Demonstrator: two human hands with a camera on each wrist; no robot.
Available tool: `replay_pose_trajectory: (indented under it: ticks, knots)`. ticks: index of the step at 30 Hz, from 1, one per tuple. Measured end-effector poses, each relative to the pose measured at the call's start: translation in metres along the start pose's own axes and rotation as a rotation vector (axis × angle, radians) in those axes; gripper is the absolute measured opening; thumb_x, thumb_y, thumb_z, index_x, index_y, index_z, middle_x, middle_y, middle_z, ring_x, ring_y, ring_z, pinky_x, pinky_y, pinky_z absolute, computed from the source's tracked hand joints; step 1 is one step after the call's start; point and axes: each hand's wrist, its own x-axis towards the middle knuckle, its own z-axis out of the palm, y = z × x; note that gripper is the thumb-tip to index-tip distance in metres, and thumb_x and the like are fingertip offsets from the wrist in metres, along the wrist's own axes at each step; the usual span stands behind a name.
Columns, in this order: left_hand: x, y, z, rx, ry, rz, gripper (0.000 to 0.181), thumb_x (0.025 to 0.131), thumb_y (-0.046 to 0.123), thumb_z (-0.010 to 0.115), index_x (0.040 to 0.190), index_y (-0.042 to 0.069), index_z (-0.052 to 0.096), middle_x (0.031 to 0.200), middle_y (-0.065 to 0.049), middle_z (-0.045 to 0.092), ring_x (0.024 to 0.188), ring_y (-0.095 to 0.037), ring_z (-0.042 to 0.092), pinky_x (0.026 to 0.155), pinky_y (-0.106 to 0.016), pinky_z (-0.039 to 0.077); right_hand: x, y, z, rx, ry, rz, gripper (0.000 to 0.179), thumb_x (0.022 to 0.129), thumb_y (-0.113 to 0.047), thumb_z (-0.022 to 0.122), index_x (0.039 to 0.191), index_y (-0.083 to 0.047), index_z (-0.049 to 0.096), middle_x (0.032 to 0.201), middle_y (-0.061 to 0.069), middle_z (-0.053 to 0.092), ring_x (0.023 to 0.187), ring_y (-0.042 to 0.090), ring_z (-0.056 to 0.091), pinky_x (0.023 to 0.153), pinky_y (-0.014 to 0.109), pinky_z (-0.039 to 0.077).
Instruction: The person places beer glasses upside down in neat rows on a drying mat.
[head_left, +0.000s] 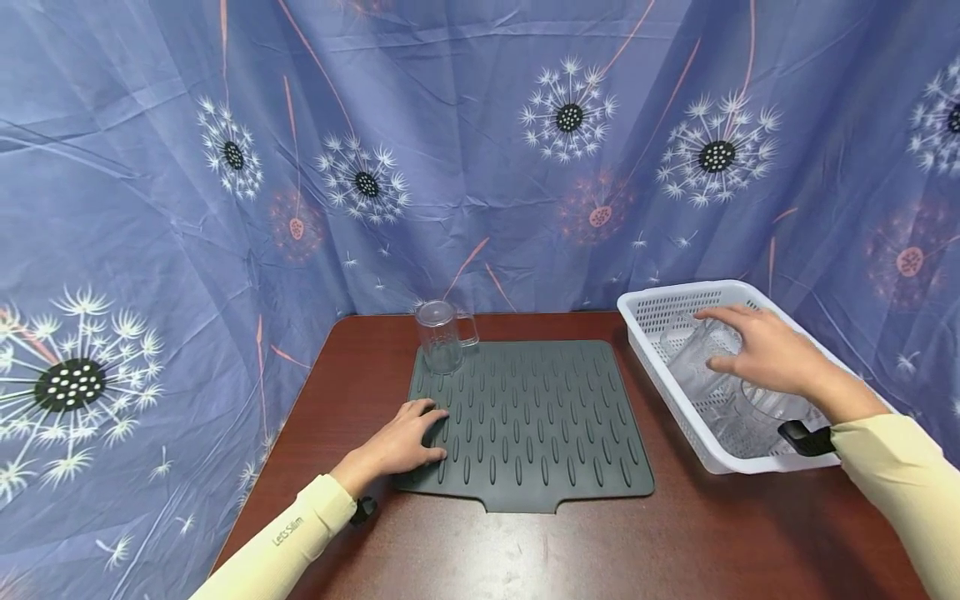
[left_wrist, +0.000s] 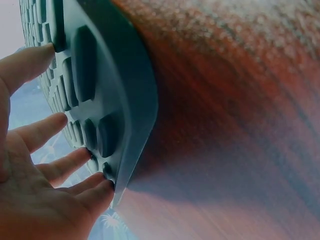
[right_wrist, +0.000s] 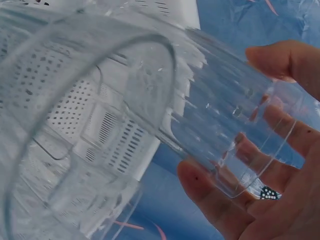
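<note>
My left hand [head_left: 401,442] rests at the left edge of a dark ribbed drying mat [head_left: 525,417], its fingers spread and touching the mat's ridges in the left wrist view. At the mat's back left corner stands a clear glass mug [head_left: 441,342], handle to the right. Over on the right, my right hand [head_left: 772,350] reaches into a white plastic basket [head_left: 667,392]. Its thumb and fingers [right_wrist: 210,195] curl round one end of a clear ribbed glass [right_wrist: 210,110], which lies tilted in the basket. More clear glassware [head_left: 750,417] lies below that hand.
A reddish-brown table [head_left: 450,550] carries the mat and basket. Behind it hangs a blue curtain [head_left: 465,167] with dandelion prints, close to the table's back edge. The basket's raised rim surrounds the glassware.
</note>
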Motion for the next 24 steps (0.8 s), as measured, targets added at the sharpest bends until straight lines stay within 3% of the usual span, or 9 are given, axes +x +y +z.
replay_pose_trajectory:
  ticks: [3, 9, 14, 21, 24]
  knots:
    - [-0.001, 0.000, 0.000, -0.002, -0.001, 0.002, 0.066, 0.089, 0.035, 0.076, 0.146, 0.011, 0.053, 0.155, -0.021, 0.038, 0.146, -0.039, 0.032, 0.109, -0.055, 0.041, 0.001, -0.002, -0.006, 0.001, 0.031, -0.013, 0.071, 0.073, -0.019, 0.087, 0.137, -0.008, 0.059, 0.134, 0.026, 0.058, 0.122, 0.052, 0.051, 0.094, 0.067, 0.040]
    - [-0.001, 0.001, 0.001, 0.006, 0.004, 0.002, 0.065, 0.089, 0.035, 0.077, 0.145, 0.012, 0.055, 0.154, -0.020, 0.040, 0.145, -0.039, 0.034, 0.107, -0.055, 0.043, 0.002, -0.008, -0.021, -0.011, 0.020, 0.062, 0.070, 0.078, -0.025, 0.085, 0.141, -0.016, 0.055, 0.143, 0.022, 0.051, 0.121, 0.054, 0.047, 0.082, 0.075, 0.040]
    - [0.000, 0.001, 0.002, 0.022, 0.014, 0.002, 0.065, 0.088, 0.036, 0.077, 0.145, 0.014, 0.055, 0.153, -0.019, 0.041, 0.144, -0.038, 0.035, 0.105, -0.055, 0.044, 0.003, -0.011, -0.030, -0.017, 0.075, 0.064, 0.072, 0.078, -0.026, 0.085, 0.142, -0.017, 0.055, 0.141, 0.023, 0.052, 0.117, 0.053, 0.048, 0.082, 0.072, 0.040]
    - [0.000, 0.002, 0.002, 0.021, 0.015, 0.002, 0.064, 0.089, 0.037, 0.076, 0.144, 0.014, 0.056, 0.154, -0.020, 0.040, 0.144, -0.038, 0.034, 0.102, -0.059, 0.046, 0.002, -0.020, -0.036, -0.004, 0.119, 0.116, 0.073, 0.080, -0.032, 0.083, 0.145, -0.021, 0.052, 0.145, 0.018, 0.049, 0.112, 0.045, 0.048, 0.073, 0.067, 0.041]
    - [0.000, 0.002, 0.002, 0.025, 0.010, 0.000, 0.064, 0.089, 0.037, 0.076, 0.145, 0.015, 0.056, 0.154, -0.019, 0.040, 0.145, -0.038, 0.034, 0.101, -0.059, 0.046, 0.000, -0.023, -0.037, 0.018, 0.153, 0.114, 0.073, 0.080, -0.031, 0.083, 0.145, -0.020, 0.052, 0.145, 0.018, 0.049, 0.112, 0.045, 0.048, 0.075, 0.066, 0.040]
